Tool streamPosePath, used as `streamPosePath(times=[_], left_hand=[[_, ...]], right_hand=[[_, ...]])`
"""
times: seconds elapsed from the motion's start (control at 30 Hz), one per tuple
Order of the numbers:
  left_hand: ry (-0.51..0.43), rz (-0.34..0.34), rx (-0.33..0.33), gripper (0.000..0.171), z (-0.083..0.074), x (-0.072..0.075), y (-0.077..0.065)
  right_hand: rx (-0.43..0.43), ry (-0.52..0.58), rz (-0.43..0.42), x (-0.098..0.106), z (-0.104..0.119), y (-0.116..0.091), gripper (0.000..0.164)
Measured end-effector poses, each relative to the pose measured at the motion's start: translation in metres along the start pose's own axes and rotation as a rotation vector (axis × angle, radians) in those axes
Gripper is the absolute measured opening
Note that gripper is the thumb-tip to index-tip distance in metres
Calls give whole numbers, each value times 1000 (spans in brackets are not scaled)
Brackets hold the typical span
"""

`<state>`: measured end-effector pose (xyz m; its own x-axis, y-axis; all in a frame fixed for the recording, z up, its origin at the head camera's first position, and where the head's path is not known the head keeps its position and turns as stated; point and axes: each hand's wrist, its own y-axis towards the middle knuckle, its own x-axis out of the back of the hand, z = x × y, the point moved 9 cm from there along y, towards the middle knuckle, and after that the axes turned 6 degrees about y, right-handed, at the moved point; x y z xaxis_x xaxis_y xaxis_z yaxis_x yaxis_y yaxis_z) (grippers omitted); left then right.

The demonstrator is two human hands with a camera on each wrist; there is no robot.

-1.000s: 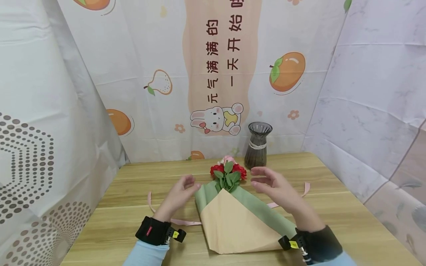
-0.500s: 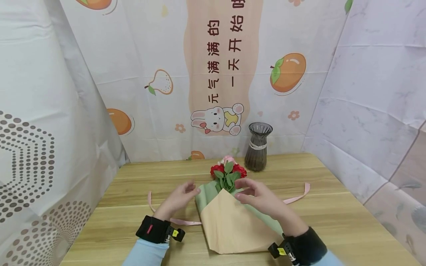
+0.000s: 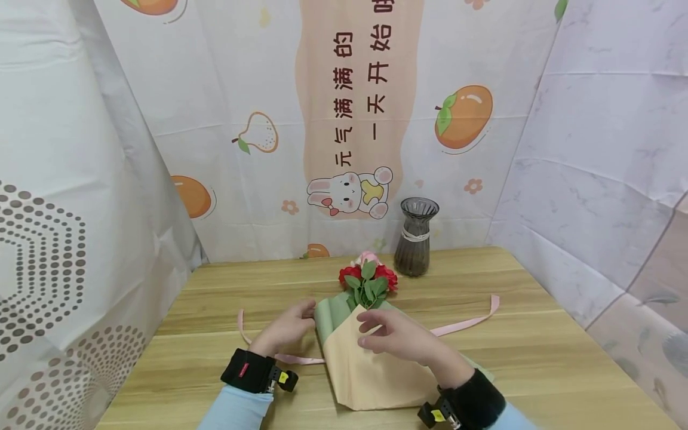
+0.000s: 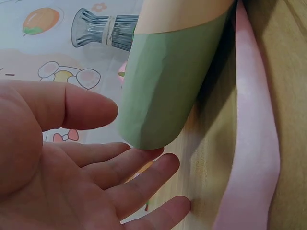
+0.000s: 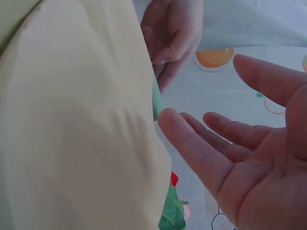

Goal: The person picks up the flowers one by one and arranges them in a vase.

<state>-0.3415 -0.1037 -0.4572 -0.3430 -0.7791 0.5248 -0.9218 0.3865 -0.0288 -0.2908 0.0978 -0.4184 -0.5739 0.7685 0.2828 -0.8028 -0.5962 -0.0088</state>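
A bouquet of red and pink roses (image 3: 384, 277) with green leaves lies on the table, wrapped in green and tan paper (image 3: 357, 358). Beside the wrap's left edge is my left hand (image 3: 287, 327); in the left wrist view its extended fingertips (image 4: 165, 165) are right at the rolled green paper (image 4: 158, 91), thumb apart. My right hand (image 3: 398, 337) is over the tan front flap, fingers spread and slightly bent, holding nothing. In the right wrist view its fingertips come close to the tan paper (image 5: 86, 120). The flower stems are hidden inside the wrap.
A pink ribbon (image 3: 462, 325) runs beneath the bouquet and comes out on both sides. Behind the flowers stands a grey glass vase (image 3: 412, 245) with a pale tie round its neck. A printed curtain (image 3: 258, 191) hangs along the table's back edge.
My right hand has moved left and down, from the bouquet's right side to over the tan flap. My left hand has shifted slightly toward the wrap's left edge. The bouquet stays in place.
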Motion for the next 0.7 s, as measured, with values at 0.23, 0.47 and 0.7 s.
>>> streamPosePath(times=[0.23, 0.47, 0.7], left_hand=[[38, 19, -45, 50, -2, -1, 0], [70, 30, -70, 42, -4, -1, 0], [45, 1, -52, 42, -4, 0, -1]], right_hand=[[-59, 26, 56, -16, -7, 3, 55], [-106, 22, 94, -27, -18, 4, 48], [-115, 2, 118, -31, -22, 6, 45]])
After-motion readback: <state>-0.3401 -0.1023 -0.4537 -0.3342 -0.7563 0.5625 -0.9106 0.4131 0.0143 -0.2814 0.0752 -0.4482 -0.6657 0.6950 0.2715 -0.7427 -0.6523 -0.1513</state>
